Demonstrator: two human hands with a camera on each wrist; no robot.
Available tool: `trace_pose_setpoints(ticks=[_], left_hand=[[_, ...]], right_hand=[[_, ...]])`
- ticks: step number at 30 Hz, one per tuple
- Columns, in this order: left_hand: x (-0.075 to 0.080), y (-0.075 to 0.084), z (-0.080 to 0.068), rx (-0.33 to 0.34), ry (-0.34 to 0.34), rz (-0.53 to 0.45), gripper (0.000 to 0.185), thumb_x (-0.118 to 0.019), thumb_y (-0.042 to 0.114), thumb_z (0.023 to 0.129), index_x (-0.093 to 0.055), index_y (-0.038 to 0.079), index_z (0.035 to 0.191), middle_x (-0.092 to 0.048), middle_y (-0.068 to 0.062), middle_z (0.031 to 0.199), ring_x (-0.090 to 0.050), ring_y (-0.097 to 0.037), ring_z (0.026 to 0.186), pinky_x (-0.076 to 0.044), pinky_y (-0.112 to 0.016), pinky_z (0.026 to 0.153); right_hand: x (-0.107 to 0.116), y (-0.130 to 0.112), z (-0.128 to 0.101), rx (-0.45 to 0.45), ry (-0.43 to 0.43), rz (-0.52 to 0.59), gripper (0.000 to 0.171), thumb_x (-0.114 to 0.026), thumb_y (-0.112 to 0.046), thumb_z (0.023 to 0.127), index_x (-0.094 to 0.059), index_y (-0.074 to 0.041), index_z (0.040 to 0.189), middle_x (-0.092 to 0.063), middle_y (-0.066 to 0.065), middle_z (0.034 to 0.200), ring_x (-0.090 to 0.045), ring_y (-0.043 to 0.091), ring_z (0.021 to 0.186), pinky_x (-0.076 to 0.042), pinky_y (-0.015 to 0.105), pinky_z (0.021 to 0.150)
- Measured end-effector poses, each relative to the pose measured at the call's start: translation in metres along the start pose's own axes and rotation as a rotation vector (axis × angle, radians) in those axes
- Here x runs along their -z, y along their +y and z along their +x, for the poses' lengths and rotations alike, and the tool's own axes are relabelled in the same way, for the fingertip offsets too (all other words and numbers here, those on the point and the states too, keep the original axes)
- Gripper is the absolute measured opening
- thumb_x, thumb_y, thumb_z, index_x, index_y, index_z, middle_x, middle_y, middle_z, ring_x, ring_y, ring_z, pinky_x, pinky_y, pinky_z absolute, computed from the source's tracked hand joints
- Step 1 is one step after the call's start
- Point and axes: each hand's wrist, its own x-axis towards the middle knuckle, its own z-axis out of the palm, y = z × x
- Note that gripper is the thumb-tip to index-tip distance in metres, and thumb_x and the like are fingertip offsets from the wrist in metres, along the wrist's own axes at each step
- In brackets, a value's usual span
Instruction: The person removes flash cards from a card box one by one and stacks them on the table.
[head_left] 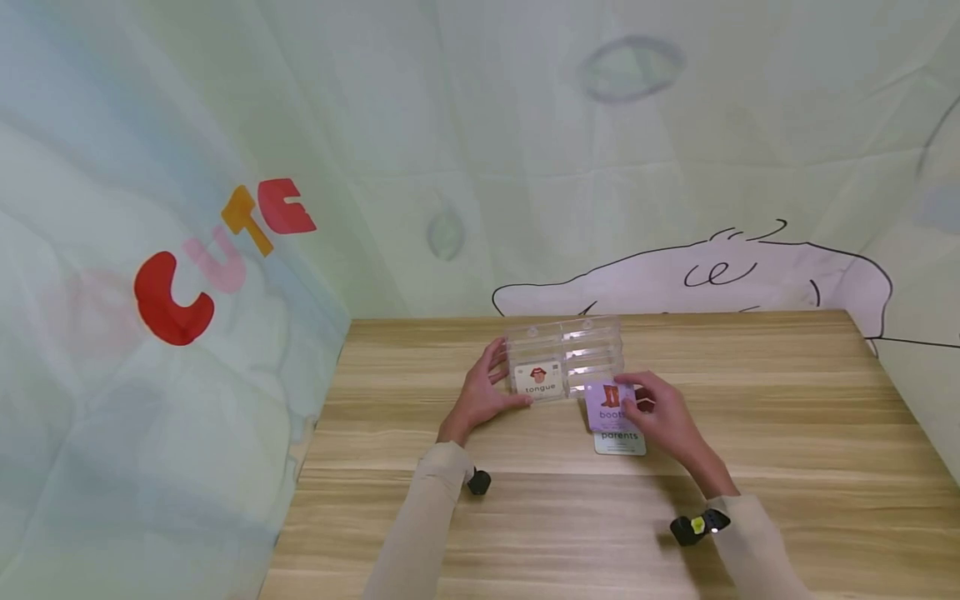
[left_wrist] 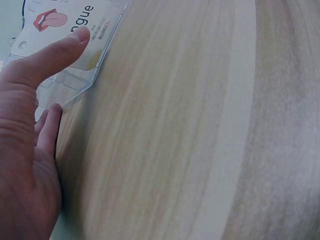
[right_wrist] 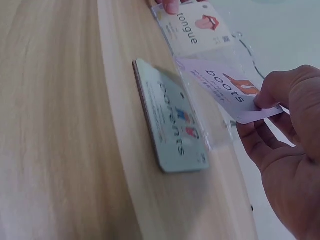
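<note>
A clear plastic card holder [head_left: 592, 354] with two columns of slots lies toward the back of the table. In its left column sits a white "tongue" card [head_left: 538, 379] with a picture of a mouth. My left hand [head_left: 482, 395] holds the holder's left side, thumb over the lower front edge and fingers along the side. Between thumb and fingers, my right hand [head_left: 667, 421] pinches a purple "boots" card [right_wrist: 220, 87], tilted at the holder's lower right corner. Below it lies a small stack of cards with a pale green "parents" card [right_wrist: 172, 120] on top, partly covered in the head view.
The wooden table [head_left: 540, 533] has its back edge close behind the holder. A printed curtain [head_left: 450, 125] hangs behind the table and along its left side. Each wrist wears a small black camera [head_left: 478, 481].
</note>
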Motion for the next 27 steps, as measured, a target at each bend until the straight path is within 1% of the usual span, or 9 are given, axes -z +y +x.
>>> trace_pose_setpoints(ticks=[5,13,16,19,23,27], left_hand=[[0.000,0.001,0.000,0.012,-0.006,0.009,0.125,-0.100,0.012,0.066,-0.024,0.023,0.165,-0.044,-0.012,0.159,-0.054,-0.032,0.137,-0.048,-0.035,0.112],[0.000,0.001,0.000,0.014,-0.005,0.010,0.124,-0.100,0.013,0.067,-0.025,0.023,0.164,-0.044,-0.011,0.158,-0.054,-0.029,0.136,-0.048,-0.033,0.111],[0.000,0.001,0.000,0.011,-0.004,0.008,0.124,-0.100,0.012,0.067,-0.024,0.022,0.164,-0.044,-0.012,0.158,-0.054,-0.030,0.136,-0.048,-0.033,0.111],[0.001,0.001,0.000,0.008,-0.005,0.006,0.124,-0.100,0.012,0.067,-0.024,0.021,0.164,-0.044,-0.013,0.158,-0.054,-0.031,0.137,-0.048,-0.034,0.111],[0.001,0.000,0.000,-0.002,-0.004,0.003,0.124,-0.100,0.012,0.067,-0.024,0.021,0.164,-0.044,-0.014,0.158,-0.054,-0.034,0.137,-0.048,-0.037,0.112],[0.001,0.001,0.000,0.005,-0.004,0.008,0.124,-0.100,0.012,0.067,-0.024,0.022,0.164,-0.044,-0.013,0.158,-0.054,-0.032,0.137,-0.048,-0.035,0.112]], right_hand=[[0.004,0.006,-0.007,-0.060,-0.013,0.000,0.038,-0.069,0.006,0.093,-0.064,0.002,0.131,-0.066,0.021,0.126,-0.067,0.034,0.101,-0.062,0.036,0.086],[0.006,0.011,-0.016,-0.157,-0.030,0.028,0.037,-0.068,0.003,0.094,-0.064,0.003,0.132,-0.064,0.026,0.129,-0.068,0.039,0.107,-0.061,0.049,0.092],[0.005,0.013,-0.017,-0.181,-0.034,0.033,0.038,-0.068,0.003,0.095,-0.065,0.002,0.132,-0.063,0.027,0.130,-0.068,0.039,0.107,-0.060,0.051,0.093],[0.004,0.014,-0.018,-0.190,-0.040,0.040,0.038,-0.068,0.003,0.094,-0.065,0.002,0.132,-0.062,0.027,0.130,-0.068,0.039,0.107,-0.061,0.050,0.091],[0.003,0.014,-0.019,-0.208,-0.055,0.038,0.037,-0.068,0.002,0.094,-0.065,0.001,0.132,-0.063,0.026,0.129,-0.068,0.036,0.104,-0.062,0.042,0.087],[0.001,0.013,-0.020,-0.206,-0.063,0.021,0.037,-0.069,0.003,0.094,-0.065,0.003,0.130,-0.065,0.026,0.126,-0.068,0.034,0.102,-0.061,0.038,0.084]])
